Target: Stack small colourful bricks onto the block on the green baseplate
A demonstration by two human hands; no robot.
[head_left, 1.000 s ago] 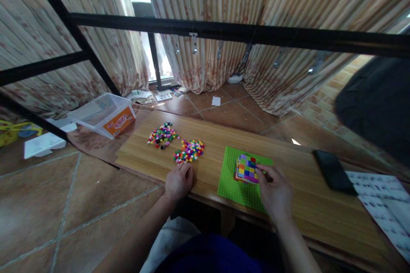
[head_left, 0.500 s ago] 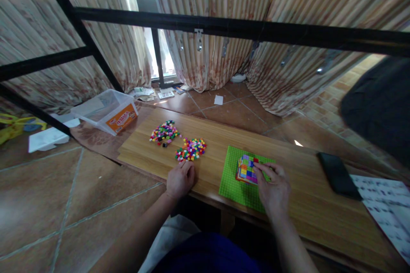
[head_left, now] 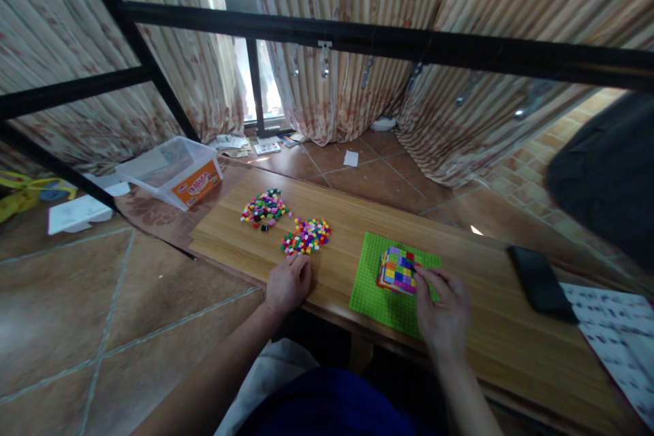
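On the green baseplate [head_left: 375,300] stands a low block built of small multicoloured bricks [head_left: 397,271]. My right hand [head_left: 443,300] is at the right side of this block, thumb and forefinger pinched together at its top edge. Whatever may be between those fingertips is too small to make out. My left hand [head_left: 289,284] rests on the near edge of the wooden table with its fingers curled in. It lies just below a pile of loose bricks [head_left: 306,236], close to its lower edge. A second loose brick pile [head_left: 264,208] is farther left.
A clear plastic box [head_left: 171,170] with an orange label stands past the table's left end. A black phone [head_left: 541,284] and a printed sheet [head_left: 613,334] lie at the right. A black metal frame [head_left: 357,37] crosses in front of the curtains.
My right hand has shifted slightly right and down along the brick block, uncovering a red brick on top. My left hand has stayed in place. The view has tilted a little.
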